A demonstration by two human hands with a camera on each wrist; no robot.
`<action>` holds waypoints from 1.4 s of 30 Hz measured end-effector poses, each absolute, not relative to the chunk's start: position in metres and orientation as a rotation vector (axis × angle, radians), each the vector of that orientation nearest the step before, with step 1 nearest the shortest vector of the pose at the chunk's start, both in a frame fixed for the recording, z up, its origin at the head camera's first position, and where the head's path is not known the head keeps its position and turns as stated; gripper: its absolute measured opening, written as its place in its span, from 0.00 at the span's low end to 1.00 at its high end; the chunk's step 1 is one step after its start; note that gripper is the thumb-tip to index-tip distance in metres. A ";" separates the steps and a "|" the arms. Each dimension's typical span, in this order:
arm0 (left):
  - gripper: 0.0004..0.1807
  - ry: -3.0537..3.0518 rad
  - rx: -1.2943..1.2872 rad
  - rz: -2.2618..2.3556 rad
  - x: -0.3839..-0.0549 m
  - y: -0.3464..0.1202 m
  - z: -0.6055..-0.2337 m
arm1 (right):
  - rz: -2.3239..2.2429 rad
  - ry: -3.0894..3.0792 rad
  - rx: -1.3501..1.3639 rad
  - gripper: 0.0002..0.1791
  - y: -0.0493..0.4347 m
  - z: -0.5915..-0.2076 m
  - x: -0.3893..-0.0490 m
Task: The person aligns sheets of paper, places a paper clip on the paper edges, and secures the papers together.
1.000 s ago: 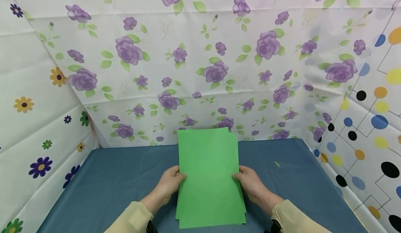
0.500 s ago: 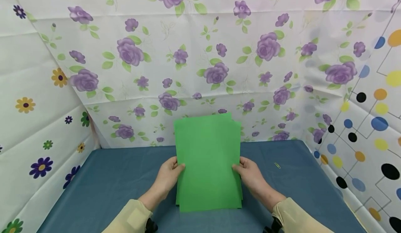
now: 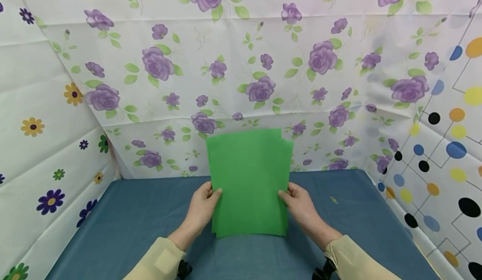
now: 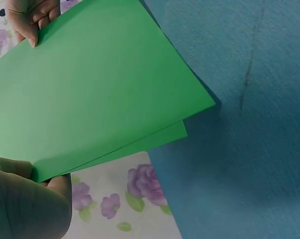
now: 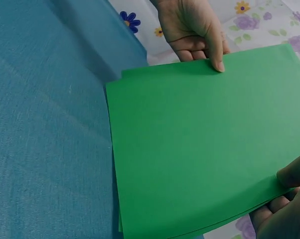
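Green sheets of paper (image 3: 248, 183) stand tilted up between both hands, their edges out of line with each other at the corners. The left hand (image 3: 201, 206) pinches the left edge, thumb on the front and fingers behind. On the opposite edge the right hand (image 3: 301, 204) pinches in the same way. In the left wrist view the paper (image 4: 95, 79) fans a little, one sheet's corner showing below another. The right wrist view also shows an offset sheet under the front paper (image 5: 205, 134). How many sheets there are I cannot tell.
A yellow paper clip (image 3: 334, 200) lies on the blue tablecloth (image 3: 132, 221), right of the hands. Behind the table hangs a flowered cloth (image 3: 241, 62). Side cloths with daisies (image 3: 22, 79) and coloured dots (image 3: 440, 163) flank it.
Both hands have lifted the green paper up from near the table's front and tilted it more upright. The grip on both edges stays. The paper clip has not moved.
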State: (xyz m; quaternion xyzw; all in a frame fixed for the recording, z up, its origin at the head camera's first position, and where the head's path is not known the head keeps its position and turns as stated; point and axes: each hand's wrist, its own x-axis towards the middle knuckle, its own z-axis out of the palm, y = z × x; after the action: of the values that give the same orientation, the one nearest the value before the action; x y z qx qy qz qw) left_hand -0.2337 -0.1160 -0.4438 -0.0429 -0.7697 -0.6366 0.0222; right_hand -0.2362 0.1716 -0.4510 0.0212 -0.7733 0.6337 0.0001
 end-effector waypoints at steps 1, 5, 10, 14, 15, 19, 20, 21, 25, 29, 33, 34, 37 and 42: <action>0.18 -2.381 -0.129 -1.956 -0.234 -0.115 -0.443 | 1.980 -2.428 0.067 0.18 0.171 -0.450 -0.236; 0.16 -2.355 -0.124 -1.910 -0.236 -0.111 -0.441 | 1.965 -2.402 0.070 0.18 0.170 -0.447 -0.236; 0.12 -2.312 -0.117 -1.871 -0.238 -0.106 -0.439 | 1.965 -2.364 0.071 0.17 0.168 -0.445 -0.238; 0.10 -2.270 -0.131 -1.853 -0.238 -0.101 -0.438 | 1.939 -2.348 0.063 0.14 0.166 -0.444 -0.239; 0.11 -2.255 -0.136 -1.861 -0.239 -0.100 -0.438 | 1.932 -2.344 0.063 0.14 0.166 -0.443 -0.240; 0.16 -2.202 -0.164 -1.909 -0.240 -0.096 -0.438 | 1.943 -2.326 0.072 0.14 0.165 -0.442 -0.242; 0.16 -2.191 -0.165 -1.915 -0.241 -0.095 -0.438 | 1.943 -2.323 0.080 0.15 0.165 -0.442 -0.242; 0.16 -2.183 -0.167 -1.922 -0.241 -0.094 -0.439 | 1.947 -2.317 0.091 0.15 0.165 -0.442 -0.243; 0.14 -2.176 -0.166 -1.927 -0.242 -0.092 -0.437 | 1.971 -2.293 0.121 0.17 0.165 -0.443 -0.244; 0.15 -2.184 -0.183 -1.917 -0.239 -0.091 -0.435 | 1.981 -2.283 0.116 0.17 0.164 -0.446 -0.247; 0.16 -2.170 -0.204 -1.922 -0.245 -0.094 -0.447 | 1.969 -2.277 0.109 0.17 0.164 -0.449 -0.248; 0.16 -2.168 -0.202 -1.926 -0.245 -0.094 -0.447 | 1.964 -2.277 0.108 0.17 0.164 -0.450 -0.248; 0.16 -2.166 -0.192 -1.927 -0.245 -0.093 -0.449 | 1.938 -2.292 0.097 0.17 0.164 -0.452 -0.248; 0.16 -2.164 -0.158 -1.949 -0.245 -0.092 -0.448 | 1.943 -2.311 0.083 0.17 0.164 -0.456 -0.249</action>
State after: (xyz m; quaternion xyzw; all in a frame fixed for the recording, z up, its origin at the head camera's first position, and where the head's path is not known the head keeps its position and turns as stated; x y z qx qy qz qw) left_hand -0.2447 -0.0923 -0.4479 -0.0539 -0.7372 -0.6641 0.1123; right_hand -0.2490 0.1643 -0.4564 0.0274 -0.7636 0.6422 0.0606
